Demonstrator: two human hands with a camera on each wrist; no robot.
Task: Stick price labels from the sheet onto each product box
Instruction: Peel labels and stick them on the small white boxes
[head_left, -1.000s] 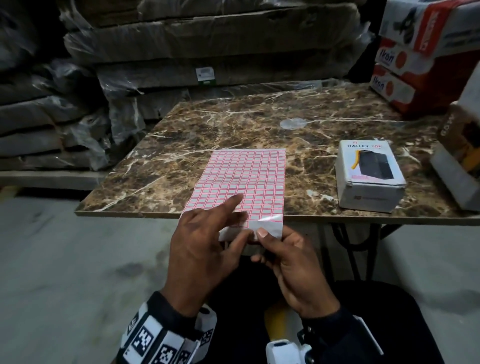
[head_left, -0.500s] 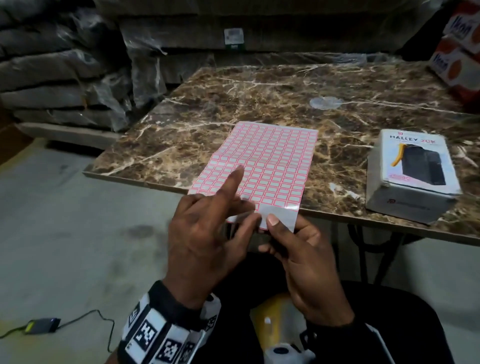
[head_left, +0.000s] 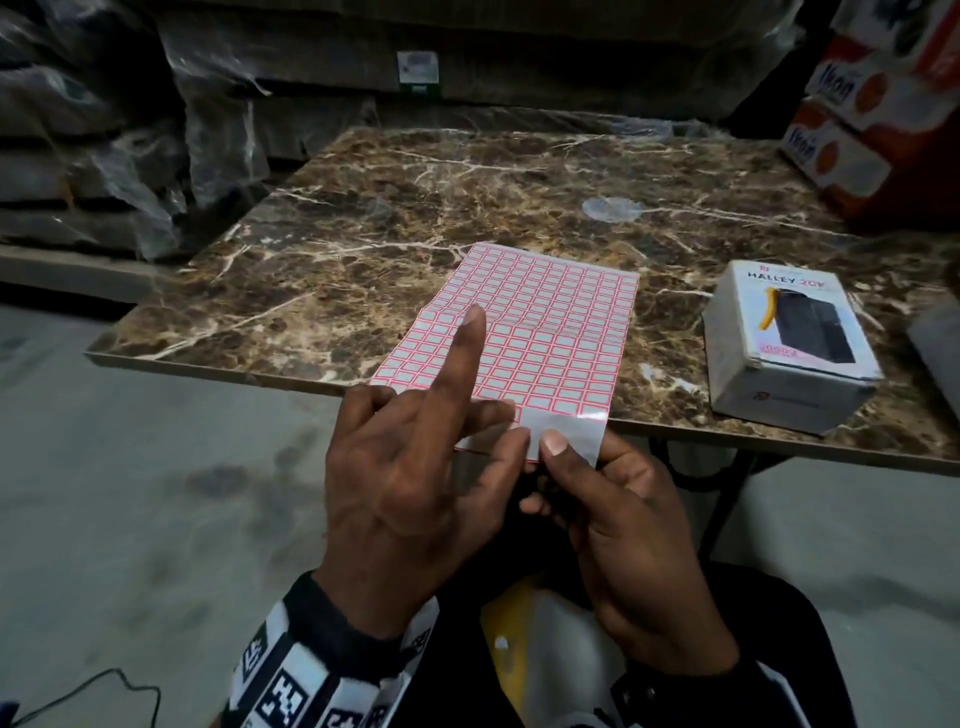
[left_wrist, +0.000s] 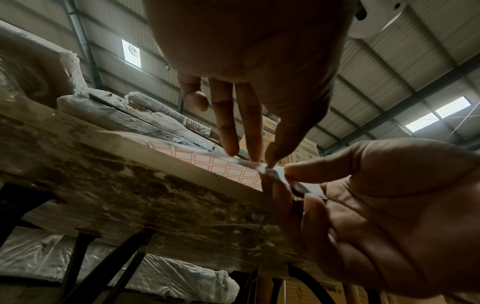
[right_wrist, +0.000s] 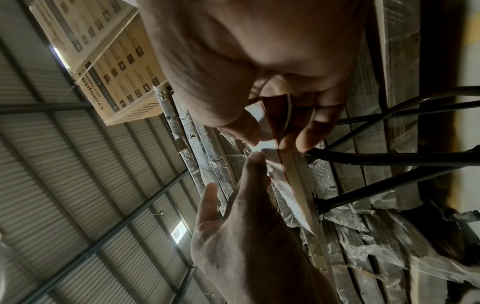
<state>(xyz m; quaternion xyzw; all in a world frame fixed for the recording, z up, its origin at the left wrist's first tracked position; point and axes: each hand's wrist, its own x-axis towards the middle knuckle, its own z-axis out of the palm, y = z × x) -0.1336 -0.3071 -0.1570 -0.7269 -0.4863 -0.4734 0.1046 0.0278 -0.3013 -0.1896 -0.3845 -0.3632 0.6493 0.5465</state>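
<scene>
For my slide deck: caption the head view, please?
Both hands peel a label from the sheet; box waits.

Both hands meet at the near edge of the label sheet, where it overhangs the bench. The left hand pinches that edge with thumb and a finger, its index finger raised straight over the sheet. The right hand, just beside it, grips the sheet's bare corner between thumb and curled fingers.

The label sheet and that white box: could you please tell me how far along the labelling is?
Done: nothing visible; the box shows no price label. In hand: both hands, left hand and right hand, work at the label sheet near its blank corner. Left: peeling and sticking.
</scene>
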